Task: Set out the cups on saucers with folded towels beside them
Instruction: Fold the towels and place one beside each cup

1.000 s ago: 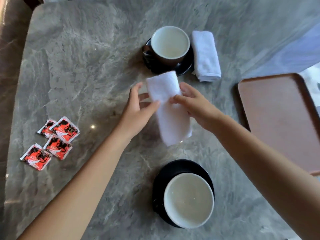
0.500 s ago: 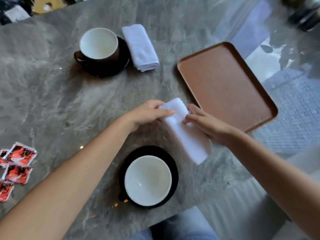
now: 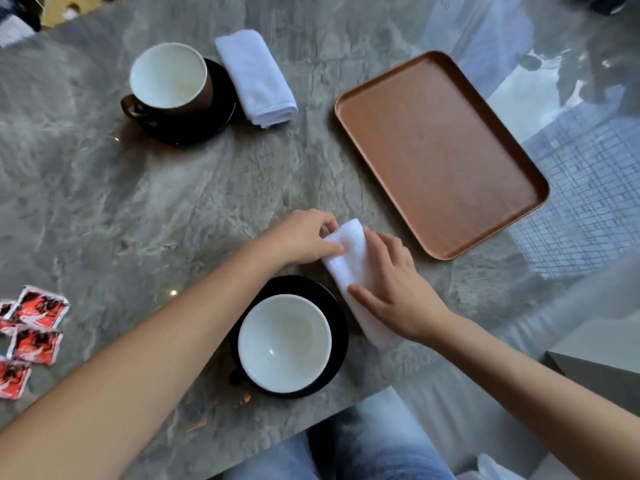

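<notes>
Table (image 3: 207, 209), near edge: a soft, floppy towel (image 3: 349, 251), likely best held by its ends, is pinched by the left hand (image 3: 304, 239) and pressed by the flat right hand (image 3: 394, 292).

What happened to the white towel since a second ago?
The towel came down from the air between both hands to the table, beside the near saucer. The right hand now presses flat on it; the left hand pinches its far end. The far cup, its folded towel, the tray and the red packets stayed put.
</notes>
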`<action>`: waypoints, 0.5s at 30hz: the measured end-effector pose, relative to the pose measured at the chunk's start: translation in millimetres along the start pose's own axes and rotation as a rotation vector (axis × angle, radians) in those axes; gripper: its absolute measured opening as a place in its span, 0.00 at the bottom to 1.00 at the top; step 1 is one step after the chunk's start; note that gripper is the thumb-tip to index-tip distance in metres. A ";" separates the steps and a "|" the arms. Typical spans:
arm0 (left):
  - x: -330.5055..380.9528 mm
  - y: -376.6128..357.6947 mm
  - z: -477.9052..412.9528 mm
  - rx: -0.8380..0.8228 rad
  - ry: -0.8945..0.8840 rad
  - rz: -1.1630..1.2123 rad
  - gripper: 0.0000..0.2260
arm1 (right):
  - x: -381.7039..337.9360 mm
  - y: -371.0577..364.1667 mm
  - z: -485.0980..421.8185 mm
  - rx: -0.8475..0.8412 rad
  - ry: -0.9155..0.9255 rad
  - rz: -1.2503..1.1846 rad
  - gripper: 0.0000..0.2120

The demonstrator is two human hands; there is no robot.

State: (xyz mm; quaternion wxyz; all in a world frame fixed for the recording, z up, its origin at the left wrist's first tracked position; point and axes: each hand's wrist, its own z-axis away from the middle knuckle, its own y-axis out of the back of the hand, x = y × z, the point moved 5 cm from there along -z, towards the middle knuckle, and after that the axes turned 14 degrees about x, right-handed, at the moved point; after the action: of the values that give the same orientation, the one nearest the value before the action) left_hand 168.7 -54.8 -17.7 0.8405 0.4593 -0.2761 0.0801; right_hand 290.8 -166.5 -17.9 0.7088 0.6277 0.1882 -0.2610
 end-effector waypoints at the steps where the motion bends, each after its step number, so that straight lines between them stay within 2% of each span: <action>1: -0.5 0.4 0.0 0.006 -0.006 -0.013 0.13 | -1.4 -1.2 1.7 0.007 0.022 0.069 0.39; 3: -2.4 1.7 0.7 0.022 -0.008 -0.027 0.13 | -2.8 -2.8 3.4 0.014 0.024 0.132 0.38; 15: -13.9 2.1 4.6 0.006 0.002 -0.020 0.14 | -8.2 -5.9 5.0 -0.020 0.010 0.146 0.34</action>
State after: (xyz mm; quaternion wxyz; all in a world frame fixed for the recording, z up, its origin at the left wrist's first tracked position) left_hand 154.5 -55.7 -21.7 0.8401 0.4644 -0.2705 0.0729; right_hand 280.4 -170.8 -16.9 0.7314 0.6337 0.1480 -0.2037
